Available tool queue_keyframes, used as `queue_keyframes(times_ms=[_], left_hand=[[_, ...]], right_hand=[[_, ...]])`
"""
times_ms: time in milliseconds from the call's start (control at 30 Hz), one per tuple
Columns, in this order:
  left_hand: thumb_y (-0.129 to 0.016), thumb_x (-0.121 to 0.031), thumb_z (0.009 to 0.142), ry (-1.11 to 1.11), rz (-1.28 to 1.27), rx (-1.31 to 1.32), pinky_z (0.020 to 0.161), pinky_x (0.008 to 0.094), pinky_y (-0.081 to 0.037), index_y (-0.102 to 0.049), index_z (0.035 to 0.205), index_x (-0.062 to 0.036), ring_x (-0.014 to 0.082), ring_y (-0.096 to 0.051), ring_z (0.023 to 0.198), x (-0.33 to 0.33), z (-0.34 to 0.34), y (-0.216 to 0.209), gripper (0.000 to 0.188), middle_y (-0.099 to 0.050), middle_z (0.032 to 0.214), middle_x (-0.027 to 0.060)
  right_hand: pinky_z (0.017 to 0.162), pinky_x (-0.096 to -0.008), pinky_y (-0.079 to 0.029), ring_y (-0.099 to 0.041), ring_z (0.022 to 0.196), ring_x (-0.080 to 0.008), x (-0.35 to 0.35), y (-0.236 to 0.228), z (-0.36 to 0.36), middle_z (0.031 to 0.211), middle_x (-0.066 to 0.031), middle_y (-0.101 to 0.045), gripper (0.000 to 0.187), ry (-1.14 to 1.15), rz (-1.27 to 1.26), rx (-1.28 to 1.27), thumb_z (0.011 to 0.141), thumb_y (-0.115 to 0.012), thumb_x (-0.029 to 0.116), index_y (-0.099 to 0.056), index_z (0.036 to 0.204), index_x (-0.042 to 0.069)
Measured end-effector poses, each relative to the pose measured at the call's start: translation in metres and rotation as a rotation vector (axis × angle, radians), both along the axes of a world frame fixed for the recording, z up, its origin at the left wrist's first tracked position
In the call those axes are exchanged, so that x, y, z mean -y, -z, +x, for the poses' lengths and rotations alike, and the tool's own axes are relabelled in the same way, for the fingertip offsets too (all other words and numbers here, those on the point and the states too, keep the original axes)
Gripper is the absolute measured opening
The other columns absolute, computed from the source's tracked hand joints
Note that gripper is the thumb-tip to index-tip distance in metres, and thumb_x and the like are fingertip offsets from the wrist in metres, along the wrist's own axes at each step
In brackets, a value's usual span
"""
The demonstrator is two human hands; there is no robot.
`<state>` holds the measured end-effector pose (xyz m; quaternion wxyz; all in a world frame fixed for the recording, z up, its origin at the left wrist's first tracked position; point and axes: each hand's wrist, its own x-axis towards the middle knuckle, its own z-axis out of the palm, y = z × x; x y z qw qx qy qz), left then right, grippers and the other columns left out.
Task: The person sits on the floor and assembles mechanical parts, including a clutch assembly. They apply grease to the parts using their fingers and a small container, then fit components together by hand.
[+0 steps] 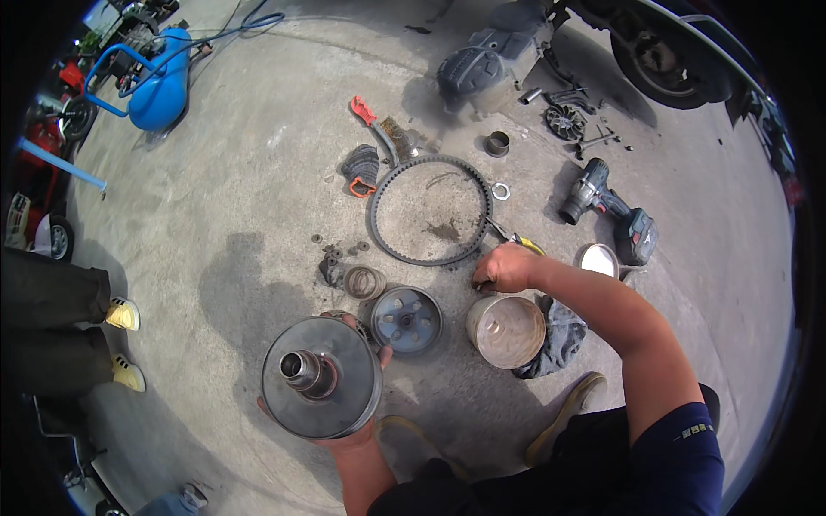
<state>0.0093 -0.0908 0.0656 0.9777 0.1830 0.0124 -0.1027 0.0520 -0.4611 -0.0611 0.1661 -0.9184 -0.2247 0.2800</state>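
The metal pulley (323,378) looks heavy, best held by its rim; the left hand (353,439) cups it, the right hand (508,267) curls, hold unclear.

Bright daylight falls on a grey concrete floor (275,159) – stained in places and marked by dark shadows (241,279) – with a blue tank (160,96) and blue hose (261,21) toward the upper left, red vehicles (48,142) at the left edge, and a dark wheel (656,60) at the upper right.
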Motion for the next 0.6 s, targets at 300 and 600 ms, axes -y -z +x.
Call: queue_keyframes(times_ms=[300,600], left_hand=[[-0.048,-0.082,0.097,0.063,-0.028,0.045,0.113,0.0821,-0.034,-0.032,0.167,-0.0058,0.0499,-0.023,0.16,0.008,0.005,0.0,0.104,-0.026,0.173,0.0254],[-0.053,-0.064,0.102,0.031,0.067,0.078,0.115,0.0768,-0.037,-0.027,0.168,-0.004,0.055,-0.026,0.157,0.025,0.005,0.008,0.093,-0.026,0.171,0.031]], right_hand=[[0.082,-0.0437,-0.06,-0.075,0.093,-0.0341,0.025,-0.003,-0.006,0.102,-0.0113,-0.079,0.019,0.28,0.355,0.013,0.087,-0.08,0.019,-0.079,0.103,0.009],[0.076,-0.0404,-0.06,-0.077,0.084,-0.0284,0.107,-0.096,-0.184,0.092,-0.0135,-0.078,0.018,0.418,0.19,-0.334,0.089,-0.08,0.017,-0.079,0.102,0.005]])
